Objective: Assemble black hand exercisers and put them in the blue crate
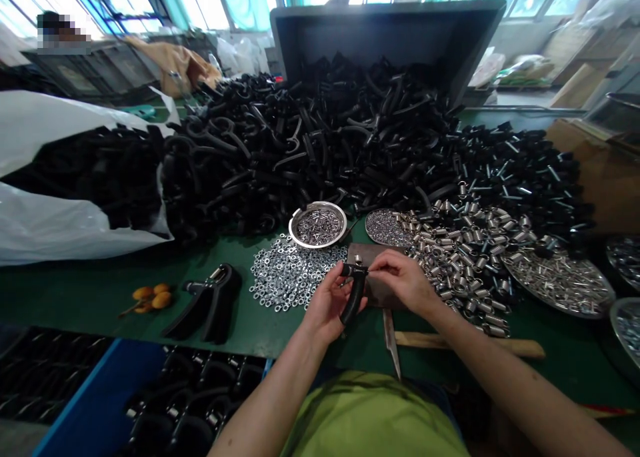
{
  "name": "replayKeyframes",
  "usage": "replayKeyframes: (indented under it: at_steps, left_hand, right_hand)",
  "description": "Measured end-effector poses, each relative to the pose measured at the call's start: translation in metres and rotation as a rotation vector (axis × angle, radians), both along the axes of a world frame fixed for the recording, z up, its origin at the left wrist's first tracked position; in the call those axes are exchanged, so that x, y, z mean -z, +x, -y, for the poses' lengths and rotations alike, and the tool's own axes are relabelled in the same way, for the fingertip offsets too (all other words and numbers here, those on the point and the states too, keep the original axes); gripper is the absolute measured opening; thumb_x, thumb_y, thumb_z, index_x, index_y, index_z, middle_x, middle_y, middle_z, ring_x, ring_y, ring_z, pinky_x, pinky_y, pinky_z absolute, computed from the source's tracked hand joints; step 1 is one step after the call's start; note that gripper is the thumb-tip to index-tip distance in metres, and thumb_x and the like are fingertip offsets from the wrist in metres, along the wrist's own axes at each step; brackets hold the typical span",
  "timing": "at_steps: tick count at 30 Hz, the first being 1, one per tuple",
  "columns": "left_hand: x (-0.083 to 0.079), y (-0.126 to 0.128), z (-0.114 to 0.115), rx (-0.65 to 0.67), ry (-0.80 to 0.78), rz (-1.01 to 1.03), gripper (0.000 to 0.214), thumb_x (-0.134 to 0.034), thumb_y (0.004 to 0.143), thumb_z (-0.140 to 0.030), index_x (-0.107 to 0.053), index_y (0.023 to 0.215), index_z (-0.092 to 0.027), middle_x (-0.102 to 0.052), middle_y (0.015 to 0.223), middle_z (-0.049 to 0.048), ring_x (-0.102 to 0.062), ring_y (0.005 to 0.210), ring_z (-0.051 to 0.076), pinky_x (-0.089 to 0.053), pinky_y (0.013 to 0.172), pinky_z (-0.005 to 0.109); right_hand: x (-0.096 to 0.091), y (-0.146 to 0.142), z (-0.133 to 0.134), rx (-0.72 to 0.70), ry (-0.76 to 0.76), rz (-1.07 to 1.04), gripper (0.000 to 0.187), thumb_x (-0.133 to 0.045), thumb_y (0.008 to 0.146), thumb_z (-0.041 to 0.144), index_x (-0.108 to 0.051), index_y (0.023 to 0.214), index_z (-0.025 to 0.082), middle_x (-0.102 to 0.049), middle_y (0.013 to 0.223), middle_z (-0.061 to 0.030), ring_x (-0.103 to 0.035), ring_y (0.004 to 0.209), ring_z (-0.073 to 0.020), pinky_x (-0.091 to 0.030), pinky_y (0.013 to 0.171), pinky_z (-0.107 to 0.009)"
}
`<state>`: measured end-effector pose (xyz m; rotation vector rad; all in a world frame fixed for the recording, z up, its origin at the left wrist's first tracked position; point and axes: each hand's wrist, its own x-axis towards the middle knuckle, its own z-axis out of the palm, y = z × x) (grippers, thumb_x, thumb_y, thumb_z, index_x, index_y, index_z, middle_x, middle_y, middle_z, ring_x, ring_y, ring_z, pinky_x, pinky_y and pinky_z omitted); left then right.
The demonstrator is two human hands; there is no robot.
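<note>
While the left hand (pixel 326 302) is clamped around a black handle (pixel 354 298), seen at the left edge of the metal block (pixel 385 290), the fingertips of the right hand (pixel 409 282) are drawn together at its upper end; whether a small part is pinched there cannot be told. That end is best steadied firmly, with any part fed in straight and unforced. Around them, from the left, are set yellow fruit (pixel 161 300), a two-handled black assembly (pixel 220 307), scattered nuts (pixel 273 277), a dish of pins (pixel 320 227) and heaped springs (pixel 457 257); the right forearm is crossed underneath by a wooden-handled tool (pixel 520 348), which could be knocked
</note>
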<state>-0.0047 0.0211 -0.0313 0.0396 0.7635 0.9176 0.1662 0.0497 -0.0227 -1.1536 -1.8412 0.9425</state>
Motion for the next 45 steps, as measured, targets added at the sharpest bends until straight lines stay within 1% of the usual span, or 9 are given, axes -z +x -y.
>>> replayKeyframes:
  at_steps: [9,14,19,24,29,33,38,42,45]
  left_hand:
    - [0.007,0.002,-0.003,0.054,0.139,-0.175,0.035,-0.065,0.073,-0.045,-0.063,0.093,-0.016,-0.064,0.078,0.0036,-0.061,0.065,0.013,-0.054,0.057,0.026]
    - [0.006,-0.003,-0.018,0.267,0.532,-0.58,0.046,-0.074,0.065,-0.036,-0.064,0.106,-0.017,-0.067,0.098,0.0059,-0.061,0.087,0.018,-0.049,0.075,0.029]
    - [0.016,0.0,-0.022,0.432,1.057,-1.225,0.059,-0.078,0.057,-0.042,-0.063,0.109,-0.017,-0.065,0.104,0.0079,-0.057,0.097,0.025,-0.042,0.088,0.037]
    - [0.027,0.002,-0.009,0.507,1.357,-1.62,0.059,-0.074,0.062,-0.043,-0.058,0.114,-0.021,-0.064,0.101,0.0073,-0.054,0.099,0.027,-0.039,0.09,0.04]
    - [0.034,0.004,-0.003,0.48,1.284,-1.736,0.062,-0.077,0.058,-0.043,-0.056,0.111,-0.019,-0.062,0.103,0.0068,-0.053,0.099,0.026,-0.041,0.086,0.038]
    - [0.034,0.008,-0.006,0.478,1.266,-1.794,0.057,-0.077,0.056,-0.045,-0.058,0.102,-0.018,-0.061,0.098,0.0062,-0.053,0.095,0.026,-0.042,0.081,0.037]
    - [0.032,0.009,-0.008,0.494,1.233,-1.823,0.059,-0.077,0.054,-0.048,-0.058,0.1,-0.018,-0.06,0.096,0.0064,-0.053,0.094,0.026,-0.042,0.08,0.036]
    - [0.031,0.008,-0.007,0.505,1.232,-1.817,0.058,-0.078,0.053,-0.047,-0.058,0.099,-0.019,-0.059,0.098,0.0055,-0.052,0.095,0.025,-0.042,0.081,0.035]
    - [0.032,0.008,-0.006,0.501,1.217,-1.829,0.059,-0.078,0.052,-0.048,-0.058,0.1,-0.02,-0.058,0.1,0.0053,-0.052,0.095,0.025,-0.042,0.082,0.035]
  right_hand:
    - [0.005,0.002,0.0,0.02,0.176,0.204,0.008,-0.054,0.083,0.019,-0.057,0.075,0.019,-0.059,0.076,-0.0011,-0.055,0.072,-0.0144,-0.041,0.065,-0.026]
    - [0.018,0.022,-0.01,-0.205,0.702,0.658,0.015,-0.044,0.09,0.018,-0.059,0.093,0.017,-0.062,0.082,-0.0051,-0.054,0.075,-0.0152,-0.035,0.063,-0.028]
    - [0.034,0.034,-0.022,-0.446,1.034,0.918,0.021,-0.043,0.09,0.017,-0.057,0.074,0.017,-0.057,0.063,-0.0011,-0.046,0.058,-0.0131,-0.023,0.054,-0.03]
    - [0.024,0.036,-0.012,-0.428,0.908,1.012,0.016,-0.045,0.089,0.015,-0.058,0.08,0.017,-0.058,0.069,-0.0026,-0.048,0.064,-0.0147,-0.024,0.056,-0.03]
    - [0.006,0.064,0.045,-0.21,0.467,1.017,0.009,-0.053,0.086,0.026,-0.055,0.08,0.02,-0.057,0.075,-0.0019,-0.051,0.071,-0.0173,-0.031,0.059,-0.028]
    - [0.02,0.091,0.093,-0.136,0.212,1.026,0.014,-0.064,0.077,0.028,-0.055,0.084,0.02,-0.058,0.085,-0.005,-0.053,0.079,-0.021,-0.038,0.065,-0.03]
    - [0.028,0.103,0.107,-0.063,0.209,1.019,0.007,-0.052,0.085,0.024,-0.057,0.086,0.019,-0.061,0.082,-0.0059,-0.056,0.076,-0.0221,-0.042,0.068,-0.036]
    - [-0.012,0.098,0.093,-0.054,0.207,0.883,0.02,-0.043,0.09,0.03,-0.057,0.102,0.023,-0.068,0.084,-0.0027,-0.063,0.07,-0.0191,-0.047,0.061,-0.031]
    - [-0.032,0.085,0.081,0.118,0.238,0.646,0.032,-0.034,0.094,0.027,-0.047,0.123,0.023,-0.069,0.102,-0.0045,-0.067,0.081,-0.0167,-0.05,0.065,-0.027]
